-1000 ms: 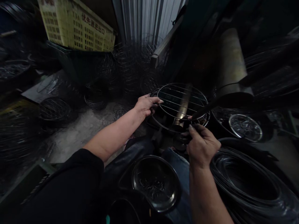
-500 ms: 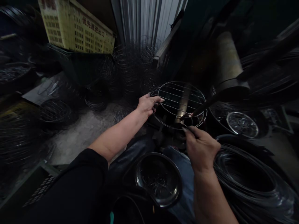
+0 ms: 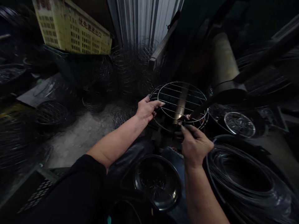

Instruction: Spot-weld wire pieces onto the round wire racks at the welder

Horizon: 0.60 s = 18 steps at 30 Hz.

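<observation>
A round wire rack [image 3: 175, 104] with parallel bars and a double rim is held out in front of me. My left hand [image 3: 147, 109] grips its left rim, thumb on top and fingers curled under. At the near right edge of the rack, my right hand [image 3: 196, 141] is closed in a pinch; what sits between its fingertips is too small and dark to make out. A copper-coloured rod tip [image 3: 188, 117] meets the rack's rim just above the right fingertips. Below the bars runs a brass-coloured cylinder [image 3: 181, 107]. A metal bowl [image 3: 174, 196] with small wire pieces rests at my lap.
A large machine cylinder [image 3: 224, 59] with a dark arm stands at the right. Coiled wire [image 3: 217, 174] lies in a tub at lower right. Stacked wire racks [image 3: 123, 68] stand behind, beside a yellow crate [image 3: 74, 31]. A green crate [image 3: 25, 189] is at lower left.
The rack has shifted slightly right against the machine, its right rim now at the rod tip. My right hand has moved a little left along the near edge. The left hand keeps its grip.
</observation>
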Each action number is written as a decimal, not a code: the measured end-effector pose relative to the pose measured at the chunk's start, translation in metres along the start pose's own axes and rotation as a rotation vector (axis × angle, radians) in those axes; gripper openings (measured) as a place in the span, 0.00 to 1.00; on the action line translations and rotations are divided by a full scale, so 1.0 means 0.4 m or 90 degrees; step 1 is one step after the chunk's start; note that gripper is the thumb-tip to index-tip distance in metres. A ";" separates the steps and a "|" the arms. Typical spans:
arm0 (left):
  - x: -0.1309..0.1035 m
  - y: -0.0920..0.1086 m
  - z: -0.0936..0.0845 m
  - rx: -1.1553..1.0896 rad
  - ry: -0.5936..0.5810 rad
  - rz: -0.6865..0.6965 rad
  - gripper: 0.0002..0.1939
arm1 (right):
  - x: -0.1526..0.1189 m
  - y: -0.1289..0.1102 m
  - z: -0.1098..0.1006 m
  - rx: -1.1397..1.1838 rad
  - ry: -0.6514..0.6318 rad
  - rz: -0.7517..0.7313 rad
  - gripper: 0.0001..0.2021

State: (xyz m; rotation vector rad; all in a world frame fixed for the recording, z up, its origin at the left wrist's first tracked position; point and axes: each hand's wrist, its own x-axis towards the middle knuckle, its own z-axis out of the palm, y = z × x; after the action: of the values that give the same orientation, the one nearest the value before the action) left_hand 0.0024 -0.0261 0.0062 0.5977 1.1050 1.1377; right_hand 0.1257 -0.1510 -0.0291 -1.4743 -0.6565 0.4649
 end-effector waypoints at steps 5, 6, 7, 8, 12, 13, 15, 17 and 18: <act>-0.001 0.001 0.008 0.001 -0.007 0.008 0.22 | -0.007 0.013 0.013 0.010 0.039 -0.020 0.12; 0.000 0.000 0.010 0.000 -0.006 0.008 0.22 | -0.007 0.016 0.015 0.015 0.043 -0.024 0.12; 0.001 -0.001 0.010 0.000 -0.008 0.007 0.21 | -0.008 0.020 0.017 0.019 0.050 -0.032 0.12; 0.003 -0.001 0.011 0.001 -0.011 0.006 0.20 | -0.008 0.023 0.019 0.020 0.057 -0.043 0.12; 0.010 -0.001 0.015 0.005 -0.021 0.002 0.18 | -0.004 0.034 0.021 0.029 0.073 -0.065 0.13; 0.013 0.000 0.016 0.005 -0.022 0.000 0.19 | -0.002 0.036 0.022 0.032 0.075 -0.065 0.13; 0.019 0.000 0.019 0.002 -0.019 -0.009 0.21 | 0.002 0.037 0.023 0.042 0.082 -0.069 0.12; 0.026 -0.001 0.022 0.000 -0.013 -0.022 0.25 | 0.007 0.037 0.025 0.053 0.084 -0.071 0.12; 0.031 -0.001 0.024 -0.001 -0.010 -0.028 0.27 | 0.010 0.035 0.027 0.060 0.082 -0.071 0.11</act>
State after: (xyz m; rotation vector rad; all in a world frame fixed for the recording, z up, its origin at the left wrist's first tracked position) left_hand 0.0114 -0.0136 0.0047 0.5777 1.0987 1.0941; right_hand 0.1230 -0.1396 -0.0429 -1.3582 -0.6034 0.3074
